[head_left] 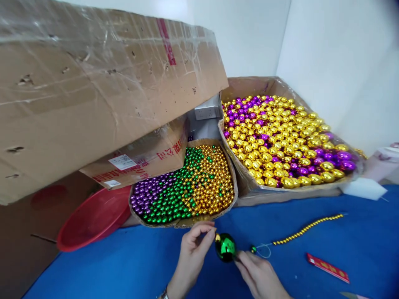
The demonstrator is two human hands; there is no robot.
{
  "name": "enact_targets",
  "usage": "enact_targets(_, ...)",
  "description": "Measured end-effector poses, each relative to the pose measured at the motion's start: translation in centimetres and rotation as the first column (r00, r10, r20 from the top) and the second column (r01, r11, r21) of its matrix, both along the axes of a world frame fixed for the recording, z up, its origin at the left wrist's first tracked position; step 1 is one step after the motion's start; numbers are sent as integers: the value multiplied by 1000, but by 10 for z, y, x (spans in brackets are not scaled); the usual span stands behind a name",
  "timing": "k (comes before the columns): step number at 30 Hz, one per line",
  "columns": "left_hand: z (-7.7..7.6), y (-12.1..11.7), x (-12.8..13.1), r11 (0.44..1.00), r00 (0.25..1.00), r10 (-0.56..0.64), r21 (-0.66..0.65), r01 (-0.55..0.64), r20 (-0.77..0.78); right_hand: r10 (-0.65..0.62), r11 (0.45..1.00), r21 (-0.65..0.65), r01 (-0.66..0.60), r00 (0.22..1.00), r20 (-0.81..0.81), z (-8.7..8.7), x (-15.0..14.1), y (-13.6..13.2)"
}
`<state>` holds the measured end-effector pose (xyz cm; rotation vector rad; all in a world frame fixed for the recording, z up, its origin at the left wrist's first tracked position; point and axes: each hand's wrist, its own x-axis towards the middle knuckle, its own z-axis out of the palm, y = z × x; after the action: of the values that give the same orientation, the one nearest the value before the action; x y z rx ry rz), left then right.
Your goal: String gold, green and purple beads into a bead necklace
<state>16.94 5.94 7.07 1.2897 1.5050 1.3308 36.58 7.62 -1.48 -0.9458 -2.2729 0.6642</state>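
Observation:
My left hand [193, 249] pinches a small gold bead [217, 237] at the top of a large shiny green ball [225, 247]. My right hand [257, 274] grips the green ball from the lower right, fingers closed on it. A thin string with a small green bead [253, 249] leads from the ball to a strand of small gold beads [307, 227] lying on the blue table [124, 265].
A shallow cardboard tray of small purple, green and gold beads [183, 187] sits just beyond my hands. A bigger box of large gold and purple balls [280, 137] stands at the right. A red basin [93, 218], large cardboard boxes [93, 83] and a red lighter [327, 268] lie nearby.

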Motion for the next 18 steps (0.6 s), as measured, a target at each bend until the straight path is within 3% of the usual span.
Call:
enact_targets(4, 22, -5, 0, 987, 977, 37, 160, -3, -210, -39, 999, -33, 42, 996, 82, 22, 7, 9)
enact_targets(7, 39, -6, 2, 959, 962, 52, 281, 27, -269, -71, 997, -20, 74, 990, 119, 36, 11, 21)
enact_targets(12, 49, -2, 6, 927, 929, 63, 366, 80, -364, -101, 995, -2, 102, 989, 111, 58, 13, 35)
enact_targets(18, 56, 3, 15, 904, 944, 52, 418, 95, -326, 156, 975, -141, -174, 979, -130, 89, -9, 29)
